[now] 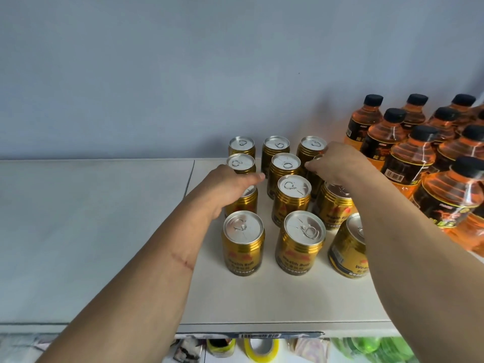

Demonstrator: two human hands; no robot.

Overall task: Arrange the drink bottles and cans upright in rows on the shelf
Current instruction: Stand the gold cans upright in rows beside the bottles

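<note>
Small shop, stocked white shelf [288, 297], rowed gold cans [243, 243], orange bottles [403, 158], shelf-edge barcode label [262, 335]

Upright gold cans [294, 196], orange bottles [408, 155] right

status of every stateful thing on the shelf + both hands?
gold cans: upright, unopened, standing in a grid of rows
orange bottles: upright, black caps on, grouped to the right of the cans
left hand: over the left column, fingers extended above a can
right hand: fingertips pinching the top of a can in the right column
shelf: white, bearing cans and bottles
</note>
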